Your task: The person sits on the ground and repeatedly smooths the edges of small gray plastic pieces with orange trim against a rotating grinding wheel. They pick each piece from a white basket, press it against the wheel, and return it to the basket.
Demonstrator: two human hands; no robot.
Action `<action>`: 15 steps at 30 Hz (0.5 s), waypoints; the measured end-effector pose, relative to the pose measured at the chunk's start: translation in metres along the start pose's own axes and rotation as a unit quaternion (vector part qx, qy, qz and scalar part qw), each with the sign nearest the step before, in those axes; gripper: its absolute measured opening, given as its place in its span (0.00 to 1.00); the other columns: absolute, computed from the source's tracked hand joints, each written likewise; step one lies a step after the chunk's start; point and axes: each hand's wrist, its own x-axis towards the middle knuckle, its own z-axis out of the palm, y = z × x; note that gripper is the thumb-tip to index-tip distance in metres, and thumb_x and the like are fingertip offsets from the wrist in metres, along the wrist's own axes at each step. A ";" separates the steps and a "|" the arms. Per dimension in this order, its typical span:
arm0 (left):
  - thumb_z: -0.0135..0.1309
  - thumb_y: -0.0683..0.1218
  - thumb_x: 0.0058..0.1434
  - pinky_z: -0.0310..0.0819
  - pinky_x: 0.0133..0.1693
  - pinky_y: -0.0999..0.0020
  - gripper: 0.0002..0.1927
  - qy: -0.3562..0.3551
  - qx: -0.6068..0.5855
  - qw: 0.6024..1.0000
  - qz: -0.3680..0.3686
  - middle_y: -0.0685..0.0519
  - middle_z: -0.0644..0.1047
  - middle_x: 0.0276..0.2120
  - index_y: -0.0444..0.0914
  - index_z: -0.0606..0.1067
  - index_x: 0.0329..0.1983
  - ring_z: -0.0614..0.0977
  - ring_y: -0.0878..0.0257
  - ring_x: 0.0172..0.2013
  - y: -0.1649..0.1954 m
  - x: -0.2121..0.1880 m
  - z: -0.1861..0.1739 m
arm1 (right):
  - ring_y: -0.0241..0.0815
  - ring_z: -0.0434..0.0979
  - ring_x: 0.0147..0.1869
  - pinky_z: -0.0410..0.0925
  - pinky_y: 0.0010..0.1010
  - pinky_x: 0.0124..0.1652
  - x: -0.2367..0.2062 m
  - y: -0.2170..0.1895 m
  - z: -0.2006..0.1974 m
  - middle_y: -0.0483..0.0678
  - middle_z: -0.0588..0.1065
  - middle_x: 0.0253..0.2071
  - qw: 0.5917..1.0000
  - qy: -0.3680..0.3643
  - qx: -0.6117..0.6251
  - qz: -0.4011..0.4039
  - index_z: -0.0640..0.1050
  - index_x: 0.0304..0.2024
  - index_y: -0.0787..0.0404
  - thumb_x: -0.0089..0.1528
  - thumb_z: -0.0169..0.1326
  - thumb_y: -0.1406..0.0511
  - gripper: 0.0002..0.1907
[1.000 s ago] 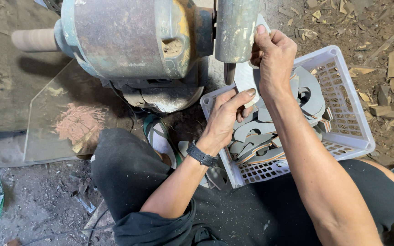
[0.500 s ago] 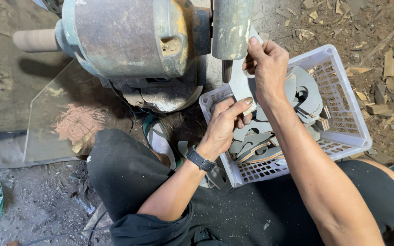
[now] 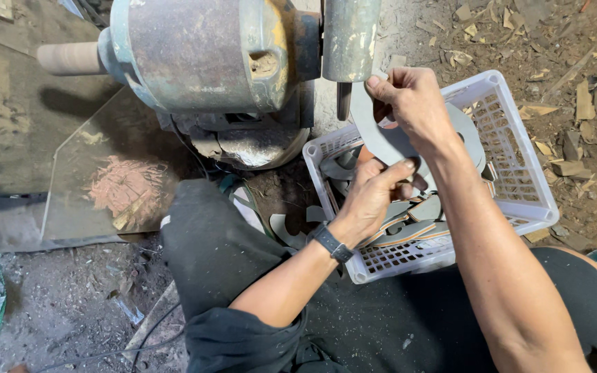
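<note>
- Hands meet on one thing: a flat grey curved blank [image 3: 374, 135], held up just under the grey grinding wheel [image 3: 349, 38] of the bench grinder [image 3: 202, 55], its upper end at or very near the wheel — whether it touches cannot be told.
- The right hand [image 3: 416, 103] pinches the blank's upper end, thumb on the near face and fingers curled behind, likely to steer that end against the wheel.
- The left hand [image 3: 374, 193] grips the lower end, thumb laid across the face and fingers folded under; a dark watch [image 3: 332, 243] sits on its wrist — two grips, one at each end, probably keep the thin piece from twisting.
- A white slotted plastic crate [image 3: 519, 186] stands beside the grinder, between the knees, and holds more flat pieces [image 3: 409, 221] of the same kind, within easy reach.
- A clear sheet [image 3: 105, 179] lies left of the machine, dusted orange; wood chips [image 3: 575, 83] litter the floor.
</note>
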 end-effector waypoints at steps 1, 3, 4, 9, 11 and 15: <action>0.54 0.44 0.70 0.72 0.34 0.74 0.07 0.002 -0.013 1.000 0.004 0.51 0.80 0.32 0.34 0.77 0.40 0.76 0.69 0.28 -0.006 0.003 0.003 | 0.29 0.71 0.24 0.62 0.22 0.24 -0.001 -0.004 -0.001 0.43 0.75 0.23 1.000 -0.010 -0.015 0.005 0.77 0.27 0.61 0.66 0.60 0.59 0.16; 0.53 0.44 0.70 0.73 0.33 0.73 0.07 0.003 -0.038 0.999 0.013 0.52 0.80 0.34 0.34 0.77 0.41 0.77 0.68 0.28 -0.016 0.012 0.010 | 0.29 0.70 0.24 0.62 0.23 0.25 -0.002 -0.014 -0.007 0.42 0.74 0.23 0.998 -0.030 -0.044 0.014 0.77 0.28 0.61 0.66 0.60 0.59 0.15; 0.53 0.43 0.71 0.73 0.34 0.73 0.07 0.002 -0.048 0.999 0.023 0.52 0.80 0.35 0.34 0.77 0.42 0.76 0.69 0.28 -0.021 0.014 0.014 | 0.29 0.69 0.25 0.62 0.24 0.25 -0.003 -0.018 -0.008 0.42 0.74 0.23 0.997 -0.032 -0.066 0.024 0.78 0.28 0.62 0.66 0.60 0.59 0.15; 0.50 0.43 0.70 0.76 0.38 0.71 0.09 0.018 -0.089 0.995 0.029 0.54 0.80 0.38 0.33 0.78 0.45 0.80 0.67 0.32 -0.035 0.022 0.034 | 0.34 0.67 0.27 0.61 0.32 0.30 -0.004 -0.037 -0.013 0.45 0.74 0.24 0.983 -0.059 -0.167 0.045 0.80 0.33 0.68 0.65 0.61 0.59 0.17; 0.50 0.44 0.72 0.76 0.41 0.70 0.10 0.022 -0.101 0.994 0.038 0.55 0.80 0.38 0.32 0.78 0.45 0.80 0.68 0.34 -0.040 0.026 0.041 | 0.36 0.70 0.29 0.63 0.33 0.33 -0.004 -0.041 -0.015 0.47 0.76 0.25 0.976 -0.068 -0.201 0.045 0.81 0.36 0.68 0.64 0.61 0.58 0.17; 0.52 0.45 0.77 0.74 0.40 0.69 0.12 0.041 -0.080 0.994 0.062 0.54 0.78 0.39 0.30 0.76 0.45 0.77 0.68 0.35 -0.049 0.037 0.052 | 0.39 0.72 0.33 0.66 0.36 0.38 0.000 -0.046 -0.017 0.48 0.78 0.29 0.966 -0.088 -0.241 0.042 0.82 0.40 0.68 0.62 0.61 0.58 0.17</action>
